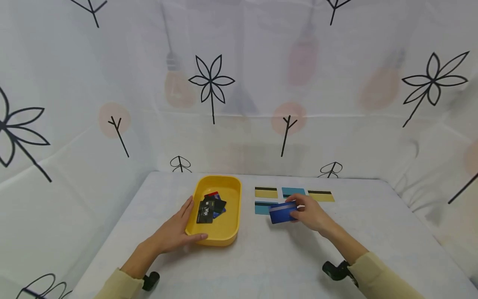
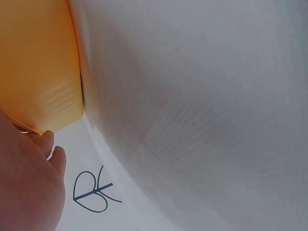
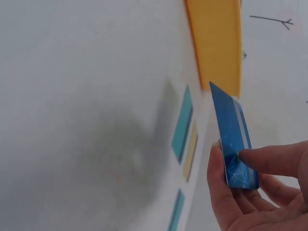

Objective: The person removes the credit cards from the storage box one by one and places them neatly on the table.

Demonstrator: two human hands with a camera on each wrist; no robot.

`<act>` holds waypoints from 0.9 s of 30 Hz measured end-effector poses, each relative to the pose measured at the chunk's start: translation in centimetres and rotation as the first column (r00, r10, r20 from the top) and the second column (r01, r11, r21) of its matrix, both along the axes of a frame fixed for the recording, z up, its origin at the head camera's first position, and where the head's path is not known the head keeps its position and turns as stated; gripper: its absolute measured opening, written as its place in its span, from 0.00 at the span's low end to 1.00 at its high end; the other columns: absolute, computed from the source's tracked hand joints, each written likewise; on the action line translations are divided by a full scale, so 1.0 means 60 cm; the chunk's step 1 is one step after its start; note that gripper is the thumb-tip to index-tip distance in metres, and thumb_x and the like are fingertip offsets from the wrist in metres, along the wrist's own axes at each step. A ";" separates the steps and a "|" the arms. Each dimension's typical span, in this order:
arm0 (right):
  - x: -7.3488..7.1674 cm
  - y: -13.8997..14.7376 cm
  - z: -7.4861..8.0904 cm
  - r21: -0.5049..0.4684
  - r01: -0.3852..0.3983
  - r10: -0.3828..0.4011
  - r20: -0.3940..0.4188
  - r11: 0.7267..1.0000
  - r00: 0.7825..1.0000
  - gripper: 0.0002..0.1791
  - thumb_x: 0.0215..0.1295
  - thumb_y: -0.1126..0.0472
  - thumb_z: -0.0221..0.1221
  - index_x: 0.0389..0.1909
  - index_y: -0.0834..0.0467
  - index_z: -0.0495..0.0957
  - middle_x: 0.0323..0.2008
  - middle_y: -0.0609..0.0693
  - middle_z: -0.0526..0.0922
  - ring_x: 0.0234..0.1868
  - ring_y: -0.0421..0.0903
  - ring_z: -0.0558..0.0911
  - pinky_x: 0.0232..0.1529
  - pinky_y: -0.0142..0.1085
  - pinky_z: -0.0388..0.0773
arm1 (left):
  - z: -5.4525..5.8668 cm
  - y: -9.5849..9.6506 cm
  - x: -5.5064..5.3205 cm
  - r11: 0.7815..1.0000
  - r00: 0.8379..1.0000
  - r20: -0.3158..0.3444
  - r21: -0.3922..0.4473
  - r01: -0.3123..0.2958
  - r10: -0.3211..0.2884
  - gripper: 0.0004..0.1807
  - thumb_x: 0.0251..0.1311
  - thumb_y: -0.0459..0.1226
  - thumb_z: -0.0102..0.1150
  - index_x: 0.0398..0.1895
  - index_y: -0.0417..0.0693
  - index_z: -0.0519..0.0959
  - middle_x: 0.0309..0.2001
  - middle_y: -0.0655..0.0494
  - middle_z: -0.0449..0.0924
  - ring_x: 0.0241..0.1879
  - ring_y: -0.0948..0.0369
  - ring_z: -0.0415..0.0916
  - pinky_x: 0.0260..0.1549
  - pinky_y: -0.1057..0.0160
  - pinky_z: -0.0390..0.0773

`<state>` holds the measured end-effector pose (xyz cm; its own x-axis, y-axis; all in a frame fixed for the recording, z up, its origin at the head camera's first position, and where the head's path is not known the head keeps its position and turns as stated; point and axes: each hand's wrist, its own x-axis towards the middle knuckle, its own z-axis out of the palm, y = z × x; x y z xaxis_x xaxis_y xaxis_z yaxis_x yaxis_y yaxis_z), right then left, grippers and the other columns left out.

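My right hand (image 1: pixel 308 211) pinches a blue bank card (image 1: pixel 281 212) with a pale stripe, thumb on one face and fingers behind. In the right wrist view the card (image 3: pixel 231 130) tilts above the table. The card overlaps a teal card (image 1: pixel 261 208) in the head view. My left hand (image 1: pixel 173 230) rests against the left side of a yellow tray (image 1: pixel 231 232), fingers extended along its wall and thumb at the near rim. Inside the tray lie a black card marked "Vip" (image 1: pixel 205 212), another dark card (image 1: pixel 220 205) and a partly hidden blue-and-red card (image 1: pixel 213 194).
Right of the tray, face down on the white table (image 1: pixel 261 265), are a gold card (image 1: pixel 266 192), a second teal card (image 1: pixel 293 191) and another gold card (image 1: pixel 321 196). A patterned white cloth (image 1: pixel 242 141) hangs behind the table.
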<state>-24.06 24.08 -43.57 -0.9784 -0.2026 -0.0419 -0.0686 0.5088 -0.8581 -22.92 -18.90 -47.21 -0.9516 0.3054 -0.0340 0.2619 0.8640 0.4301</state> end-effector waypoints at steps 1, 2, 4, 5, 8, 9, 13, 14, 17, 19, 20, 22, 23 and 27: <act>-0.001 0.004 -0.002 0.011 0.007 -0.007 0.001 1.000 1.000 0.19 0.68 0.73 0.58 0.59 0.66 0.74 0.56 0.69 0.75 0.53 0.63 0.82 0.44 0.46 0.88 | 0.000 0.000 -0.001 1.000 1.000 0.000 0.000 0.000 0.000 0.67 0.53 0.73 0.59 0.84 0.45 0.41 0.84 0.51 0.34 0.79 0.45 0.49 0.71 0.38 0.62; -0.003 0.009 -0.003 0.020 0.012 -0.012 0.000 1.000 1.000 0.19 0.68 0.73 0.58 0.59 0.66 0.74 0.56 0.69 0.75 0.53 0.63 0.82 0.44 0.46 0.88 | 0.001 0.000 -0.001 1.000 1.000 0.000 -0.002 0.001 -0.001 0.67 0.53 0.73 0.59 0.84 0.46 0.41 0.84 0.51 0.34 0.79 0.45 0.49 0.71 0.39 0.62; -0.006 0.018 -0.006 0.032 0.022 -0.022 0.002 0.999 1.000 0.19 0.68 0.73 0.58 0.59 0.66 0.74 0.55 0.69 0.74 0.53 0.64 0.82 0.44 0.47 0.88 | 0.002 0.000 -0.002 1.000 1.000 0.000 -0.002 0.001 -0.001 0.67 0.53 0.73 0.59 0.84 0.46 0.41 0.84 0.52 0.34 0.79 0.45 0.50 0.71 0.39 0.62; -0.008 0.022 -0.007 0.034 0.026 -0.027 0.004 0.999 1.000 0.19 0.68 0.73 0.58 0.59 0.67 0.73 0.55 0.70 0.74 0.53 0.64 0.81 0.44 0.47 0.88 | 0.002 0.000 -0.002 1.000 1.000 0.001 -0.003 0.002 -0.002 0.67 0.53 0.73 0.59 0.84 0.46 0.41 0.84 0.52 0.34 0.79 0.45 0.50 0.71 0.39 0.63; -0.016 0.034 -0.012 0.042 0.046 -0.046 0.016 0.998 0.999 0.19 0.68 0.73 0.57 0.60 0.69 0.73 0.55 0.71 0.73 0.53 0.65 0.80 0.43 0.46 0.88 | 0.004 -0.001 -0.003 1.000 1.000 0.001 -0.004 0.006 -0.006 0.67 0.53 0.73 0.59 0.84 0.46 0.41 0.84 0.52 0.34 0.79 0.45 0.50 0.71 0.39 0.63; -0.019 0.038 -0.014 0.046 0.055 -0.056 0.021 0.997 0.998 0.19 0.68 0.73 0.57 0.60 0.69 0.73 0.55 0.71 0.73 0.54 0.65 0.80 0.43 0.46 0.88 | 0.005 -0.001 -0.004 1.000 1.000 0.002 -0.003 0.005 -0.005 0.67 0.53 0.73 0.59 0.84 0.46 0.41 0.84 0.52 0.34 0.80 0.45 0.50 0.71 0.39 0.62; -0.031 0.051 -0.021 0.068 0.083 -0.086 0.040 0.994 0.995 0.19 0.69 0.72 0.57 0.60 0.69 0.73 0.57 0.72 0.73 0.55 0.66 0.78 0.43 0.45 0.88 | 0.005 -0.003 -0.006 1.000 1.000 0.002 -0.004 0.006 -0.006 0.67 0.53 0.73 0.59 0.84 0.46 0.41 0.84 0.52 0.34 0.80 0.45 0.49 0.71 0.39 0.62; -0.033 0.053 -0.022 0.073 0.092 -0.095 0.042 0.993 0.995 0.19 0.69 0.72 0.57 0.60 0.69 0.73 0.57 0.72 0.73 0.55 0.65 0.78 0.43 0.44 0.88 | 0.005 -0.004 -0.007 1.000 1.000 0.003 -0.003 0.007 -0.007 0.67 0.53 0.73 0.59 0.84 0.46 0.41 0.84 0.52 0.34 0.80 0.45 0.49 0.71 0.39 0.62; -0.040 0.061 -0.025 0.085 0.105 -0.109 0.045 0.991 0.993 0.19 0.69 0.72 0.57 0.60 0.69 0.72 0.57 0.73 0.73 0.53 0.65 0.78 0.44 0.45 0.88 | 0.004 -0.005 -0.009 1.000 1.000 0.006 0.001 0.011 -0.011 0.67 0.54 0.72 0.60 0.84 0.45 0.41 0.84 0.52 0.34 0.80 0.45 0.49 0.71 0.39 0.62; -0.044 0.065 -0.027 0.085 0.118 -0.123 0.049 0.989 0.991 0.20 0.68 0.72 0.57 0.59 0.70 0.72 0.56 0.74 0.74 0.52 0.65 0.78 0.43 0.45 0.88 | 0.003 -0.006 -0.010 1.000 1.000 0.009 0.000 0.014 -0.014 0.66 0.54 0.72 0.60 0.84 0.46 0.41 0.84 0.52 0.34 0.80 0.46 0.49 0.72 0.39 0.62; -0.046 0.067 -0.028 0.087 0.124 -0.128 0.050 0.989 0.991 0.20 0.68 0.72 0.57 0.59 0.70 0.72 0.56 0.75 0.73 0.52 0.65 0.78 0.43 0.45 0.88 | 0.003 -0.006 -0.011 1.000 1.000 0.010 0.000 0.015 -0.015 0.66 0.54 0.72 0.60 0.84 0.46 0.41 0.84 0.53 0.34 0.80 0.46 0.49 0.72 0.39 0.62; -0.050 0.069 -0.031 0.085 0.132 -0.137 0.057 0.988 0.989 0.20 0.67 0.73 0.57 0.59 0.71 0.72 0.56 0.75 0.73 0.52 0.66 0.78 0.43 0.45 0.88 | 0.003 -0.007 -0.012 1.000 1.000 0.010 -0.002 0.017 -0.017 0.66 0.54 0.72 0.60 0.84 0.46 0.41 0.84 0.53 0.33 0.80 0.46 0.49 0.71 0.39 0.62; -0.052 0.070 -0.032 0.080 0.136 -0.141 0.063 0.988 0.988 0.20 0.67 0.73 0.57 0.59 0.71 0.72 0.56 0.75 0.73 0.53 0.66 0.78 0.44 0.46 0.88 | 0.003 -0.006 -0.012 1.000 1.000 0.009 -0.002 0.017 -0.017 0.66 0.54 0.72 0.60 0.84 0.46 0.41 0.84 0.53 0.33 0.80 0.46 0.49 0.71 0.39 0.62; -0.061 0.072 -0.041 0.122 0.152 -0.160 0.059 0.981 0.985 0.20 0.67 0.71 0.58 0.59 0.70 0.72 0.55 0.74 0.74 0.52 0.65 0.76 0.44 0.45 0.87 | 0.004 -0.006 -0.011 1.000 1.000 0.008 0.001 0.018 -0.018 0.67 0.54 0.72 0.60 0.84 0.46 0.41 0.84 0.53 0.33 0.79 0.45 0.49 0.71 0.39 0.62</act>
<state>-27.71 28.38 -46.04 -0.9916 -0.0379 -0.1235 0.0756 0.6056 -0.7922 -23.56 -19.27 -46.98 -0.9457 0.3224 -0.0411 0.2740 0.8590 0.4326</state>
